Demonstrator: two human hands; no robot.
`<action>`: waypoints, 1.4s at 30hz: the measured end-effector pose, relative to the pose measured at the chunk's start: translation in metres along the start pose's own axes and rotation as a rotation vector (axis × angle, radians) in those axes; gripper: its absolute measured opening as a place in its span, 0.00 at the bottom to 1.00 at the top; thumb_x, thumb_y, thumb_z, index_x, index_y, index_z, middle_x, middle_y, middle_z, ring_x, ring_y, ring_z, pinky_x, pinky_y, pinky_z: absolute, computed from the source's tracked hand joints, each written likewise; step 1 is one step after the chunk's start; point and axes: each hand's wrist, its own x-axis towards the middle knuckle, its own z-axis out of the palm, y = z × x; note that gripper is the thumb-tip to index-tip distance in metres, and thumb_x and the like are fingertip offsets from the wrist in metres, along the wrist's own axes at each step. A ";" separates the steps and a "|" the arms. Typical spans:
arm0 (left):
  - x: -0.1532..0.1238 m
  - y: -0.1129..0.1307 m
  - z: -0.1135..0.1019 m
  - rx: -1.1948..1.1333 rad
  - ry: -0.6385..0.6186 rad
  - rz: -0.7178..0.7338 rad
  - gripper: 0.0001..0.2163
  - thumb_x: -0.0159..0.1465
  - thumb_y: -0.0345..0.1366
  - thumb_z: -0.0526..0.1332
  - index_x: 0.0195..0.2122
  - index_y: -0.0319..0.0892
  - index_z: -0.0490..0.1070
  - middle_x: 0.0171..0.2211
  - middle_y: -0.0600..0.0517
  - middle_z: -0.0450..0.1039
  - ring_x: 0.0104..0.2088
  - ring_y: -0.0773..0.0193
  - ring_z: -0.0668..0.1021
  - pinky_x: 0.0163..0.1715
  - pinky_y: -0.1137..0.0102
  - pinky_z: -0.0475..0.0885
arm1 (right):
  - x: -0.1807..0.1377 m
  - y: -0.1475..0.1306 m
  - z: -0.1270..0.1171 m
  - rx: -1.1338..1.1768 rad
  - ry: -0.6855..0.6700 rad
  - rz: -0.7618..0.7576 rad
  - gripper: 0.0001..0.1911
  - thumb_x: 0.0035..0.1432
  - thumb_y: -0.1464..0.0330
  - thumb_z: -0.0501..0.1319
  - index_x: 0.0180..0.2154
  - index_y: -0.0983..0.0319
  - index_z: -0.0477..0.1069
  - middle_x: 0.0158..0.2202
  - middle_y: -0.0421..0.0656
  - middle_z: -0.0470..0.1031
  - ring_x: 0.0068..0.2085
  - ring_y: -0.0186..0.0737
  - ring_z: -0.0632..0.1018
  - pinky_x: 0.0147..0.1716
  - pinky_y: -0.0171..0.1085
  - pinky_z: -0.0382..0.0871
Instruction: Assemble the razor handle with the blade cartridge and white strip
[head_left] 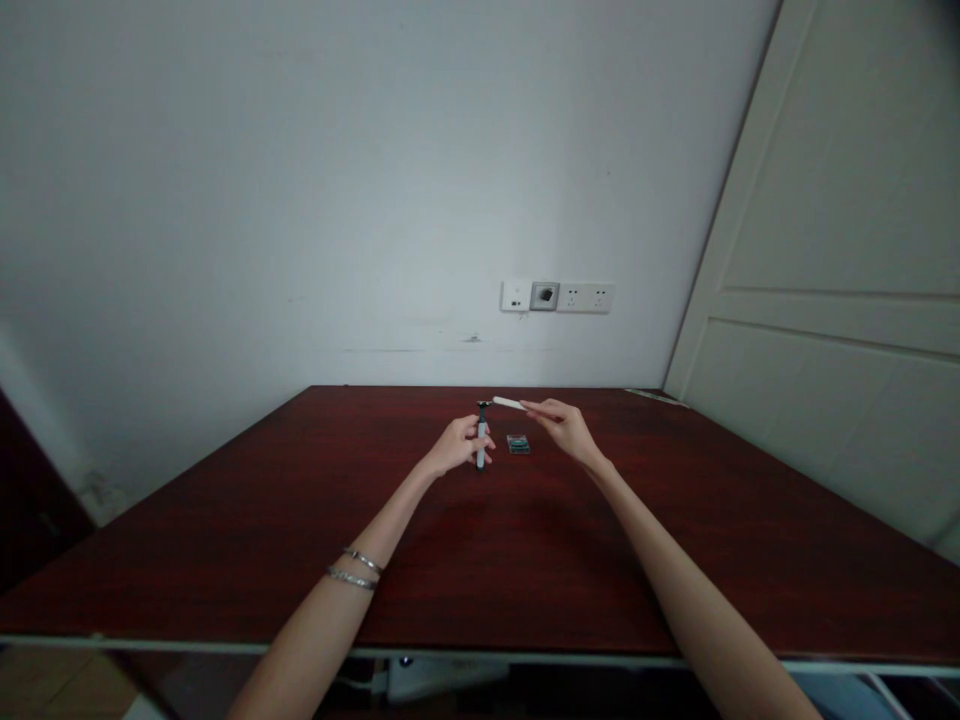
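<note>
Holds a razor upright in the left grip over the table; pinches a white stick in the right grip, with its tip just beside the razor's head, near a small clear case.

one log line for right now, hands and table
left hand: holds razor upright | right hand: holds white stick, tip by razor's top | small clear case: on table between hands

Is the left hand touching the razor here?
Touching. The head view shows it: the left hand grips the upright razor, with fingers showing on either side of it.
</note>
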 end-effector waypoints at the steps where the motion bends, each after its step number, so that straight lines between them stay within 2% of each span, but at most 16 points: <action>1: 0.000 0.000 0.000 -0.016 -0.012 0.003 0.07 0.58 0.31 0.58 0.36 0.37 0.61 0.32 0.46 0.72 0.23 0.68 0.76 0.21 0.74 0.71 | -0.001 -0.001 0.001 0.030 0.008 0.023 0.17 0.56 0.61 0.57 0.45 0.59 0.73 0.33 0.44 0.76 0.31 0.37 0.74 0.32 0.35 0.67; 6: 0.000 -0.005 0.000 -0.152 -0.042 0.013 0.16 0.59 0.29 0.56 0.48 0.37 0.58 0.36 0.44 0.71 0.28 0.64 0.78 0.28 0.68 0.72 | -0.001 -0.019 0.020 0.220 -0.017 0.128 0.19 0.56 0.61 0.56 0.48 0.59 0.71 0.45 0.45 0.74 0.40 0.43 0.75 0.38 0.42 0.71; 9: 0.001 -0.008 -0.001 -0.191 -0.051 0.016 0.20 0.59 0.28 0.55 0.52 0.37 0.55 0.37 0.44 0.71 0.30 0.63 0.78 0.31 0.65 0.72 | -0.002 -0.023 0.029 0.246 -0.035 0.159 0.20 0.56 0.60 0.55 0.50 0.59 0.69 0.47 0.44 0.73 0.41 0.43 0.75 0.40 0.45 0.71; 13: 0.000 -0.007 0.000 -0.186 -0.068 0.020 0.20 0.58 0.27 0.55 0.52 0.38 0.55 0.37 0.44 0.71 0.30 0.63 0.78 0.32 0.64 0.72 | -0.004 -0.023 0.032 0.218 -0.050 0.112 0.20 0.56 0.61 0.56 0.49 0.60 0.70 0.44 0.46 0.75 0.40 0.43 0.74 0.42 0.45 0.69; 17: -0.001 -0.003 0.001 -0.160 -0.062 0.010 0.18 0.59 0.26 0.54 0.51 0.37 0.57 0.34 0.46 0.71 0.27 0.64 0.77 0.29 0.66 0.73 | -0.006 -0.026 0.030 0.205 -0.115 0.055 0.19 0.56 0.61 0.56 0.47 0.61 0.71 0.39 0.46 0.76 0.36 0.41 0.74 0.37 0.40 0.69; 22: 0.000 -0.005 0.000 -0.170 -0.056 0.007 0.17 0.58 0.28 0.56 0.50 0.36 0.57 0.34 0.45 0.71 0.25 0.65 0.77 0.26 0.68 0.72 | -0.006 -0.027 0.028 0.134 0.004 0.057 0.19 0.57 0.62 0.55 0.48 0.60 0.71 0.32 0.44 0.75 0.30 0.37 0.71 0.31 0.36 0.66; 25: 0.001 -0.007 -0.001 -0.154 -0.045 0.014 0.16 0.58 0.28 0.56 0.47 0.36 0.58 0.33 0.46 0.71 0.24 0.66 0.76 0.25 0.69 0.72 | -0.005 -0.028 0.025 0.080 -0.062 0.025 0.18 0.57 0.62 0.55 0.47 0.59 0.71 0.28 0.42 0.73 0.27 0.35 0.69 0.29 0.34 0.64; 29: 0.002 -0.008 -0.001 -0.131 -0.008 0.017 0.14 0.58 0.27 0.55 0.46 0.36 0.59 0.32 0.47 0.71 0.23 0.67 0.76 0.23 0.71 0.71 | -0.005 -0.030 0.022 -0.020 0.011 0.031 0.18 0.58 0.61 0.53 0.48 0.58 0.71 0.28 0.42 0.71 0.27 0.35 0.69 0.28 0.34 0.62; 34: 0.001 -0.005 0.000 -0.106 0.011 0.012 0.12 0.58 0.26 0.55 0.44 0.35 0.60 0.31 0.47 0.71 0.22 0.67 0.76 0.22 0.71 0.71 | -0.006 -0.032 0.020 -0.088 -0.097 -0.004 0.16 0.58 0.63 0.54 0.47 0.56 0.71 0.28 0.41 0.71 0.27 0.34 0.69 0.28 0.33 0.61; 37: 0.001 -0.004 0.000 -0.082 0.029 0.025 0.13 0.57 0.27 0.56 0.44 0.35 0.60 0.30 0.48 0.71 0.21 0.67 0.76 0.21 0.71 0.71 | -0.006 -0.031 0.019 -0.128 -0.008 0.027 0.17 0.59 0.63 0.53 0.49 0.56 0.70 0.29 0.42 0.71 0.28 0.34 0.70 0.28 0.33 0.61; 42: 0.005 -0.008 -0.001 -0.007 0.091 0.029 0.11 0.56 0.26 0.56 0.41 0.35 0.63 0.29 0.49 0.72 0.20 0.67 0.76 0.20 0.72 0.71 | -0.004 -0.032 0.012 -0.136 -0.167 -0.027 0.15 0.58 0.64 0.55 0.46 0.55 0.72 0.28 0.41 0.71 0.27 0.34 0.69 0.27 0.32 0.61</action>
